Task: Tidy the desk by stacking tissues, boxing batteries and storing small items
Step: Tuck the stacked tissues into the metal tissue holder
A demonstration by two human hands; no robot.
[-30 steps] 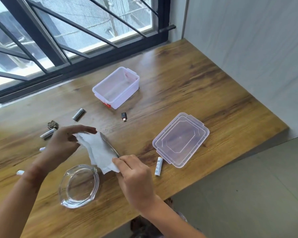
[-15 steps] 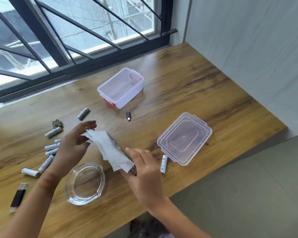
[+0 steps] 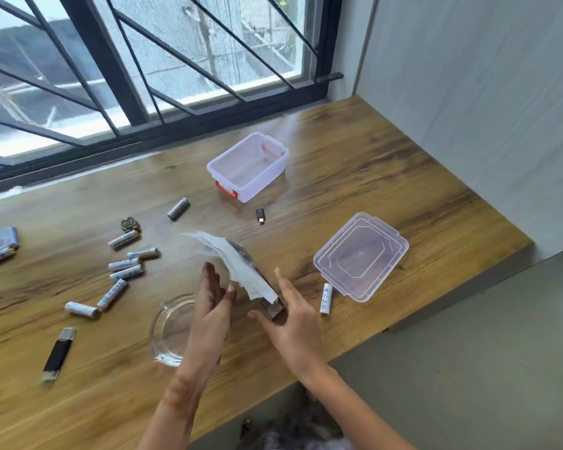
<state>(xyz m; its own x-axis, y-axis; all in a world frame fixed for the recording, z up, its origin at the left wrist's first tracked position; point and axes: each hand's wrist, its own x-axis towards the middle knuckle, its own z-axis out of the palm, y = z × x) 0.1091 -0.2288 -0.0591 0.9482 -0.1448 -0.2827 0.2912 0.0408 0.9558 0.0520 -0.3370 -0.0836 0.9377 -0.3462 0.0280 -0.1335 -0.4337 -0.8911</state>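
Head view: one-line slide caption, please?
Left hand and right hand steady a tissue stack above a desk scattered with batteries.

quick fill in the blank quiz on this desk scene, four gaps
1. The box has a latch coloured ___.
2. The battery lying apart at the right is beside the ___.
3. The USB stick has a ___ body.
4. Between the left hand and the right hand is a stack of white ___.

Missing words: red; lid; black; tissues.
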